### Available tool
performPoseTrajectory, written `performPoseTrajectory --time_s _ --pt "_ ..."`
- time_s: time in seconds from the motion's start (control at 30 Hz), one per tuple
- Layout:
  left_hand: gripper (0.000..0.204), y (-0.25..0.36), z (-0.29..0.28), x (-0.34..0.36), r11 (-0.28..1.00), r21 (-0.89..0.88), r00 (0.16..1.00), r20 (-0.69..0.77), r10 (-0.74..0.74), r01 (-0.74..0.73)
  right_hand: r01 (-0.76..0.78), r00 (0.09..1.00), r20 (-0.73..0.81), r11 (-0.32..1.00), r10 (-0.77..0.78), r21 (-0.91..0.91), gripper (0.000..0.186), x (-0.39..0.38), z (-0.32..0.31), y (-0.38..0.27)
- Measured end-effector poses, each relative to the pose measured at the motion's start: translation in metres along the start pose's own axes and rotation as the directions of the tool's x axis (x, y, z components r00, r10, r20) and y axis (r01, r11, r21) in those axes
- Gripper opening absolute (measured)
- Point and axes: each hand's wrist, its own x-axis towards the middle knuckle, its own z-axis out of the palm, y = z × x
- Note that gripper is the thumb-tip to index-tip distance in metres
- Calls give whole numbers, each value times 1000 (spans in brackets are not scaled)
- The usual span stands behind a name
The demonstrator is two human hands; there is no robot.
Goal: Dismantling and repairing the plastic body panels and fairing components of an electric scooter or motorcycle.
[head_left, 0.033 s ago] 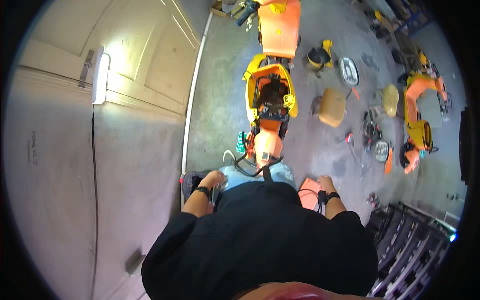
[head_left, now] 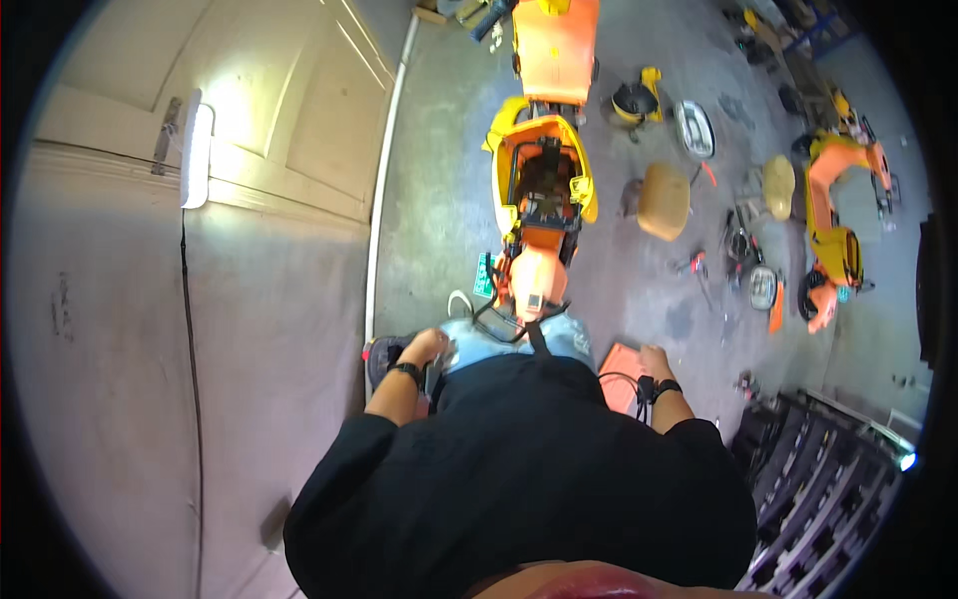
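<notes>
The open compartment (head_left: 502,190) of an orange-and-yellow scooter (head_left: 539,242), standing on the floor (head_left: 619,299) directly in front of the person, has a yellow rim and holds dark parts and black tubing too dim to name. The left hand (head_left: 427,346) is curled beside a dark bag-like object (head_left: 381,364); the right hand (head_left: 654,362) is curled at the edge of an orange panel (head_left: 621,369). Whether either grips anything is unclear. Out to the right lie a hollow yellow-and-black piece (head_left: 637,103), its inside dark, and a pale-rimmed oval piece (head_left: 696,130), with a tan seat (head_left: 664,202) nearer. Farther right, a second scooter (head_left: 823,190) stands, and a slotted rack (head_left: 798,514) at lower right carries dark items in rows.
</notes>
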Motion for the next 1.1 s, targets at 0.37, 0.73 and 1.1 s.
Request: performPoseTrajectory --time_s 0.37,0.73,1.1 --pt "28 -131 -81 16 962 -200 982 7 -189 186 222 973 51 974 -224 40 31 -143 120 -36" --pt "37 -85 -107 -66 900 -333 960 93 -264 280 177 979 73 969 -192 170 39 -76 162 -61" --pt "24 -174 -139 -63 817 -389 901 98 -423 426 -27 973 229 995 4 99 33 -68 230 -94"
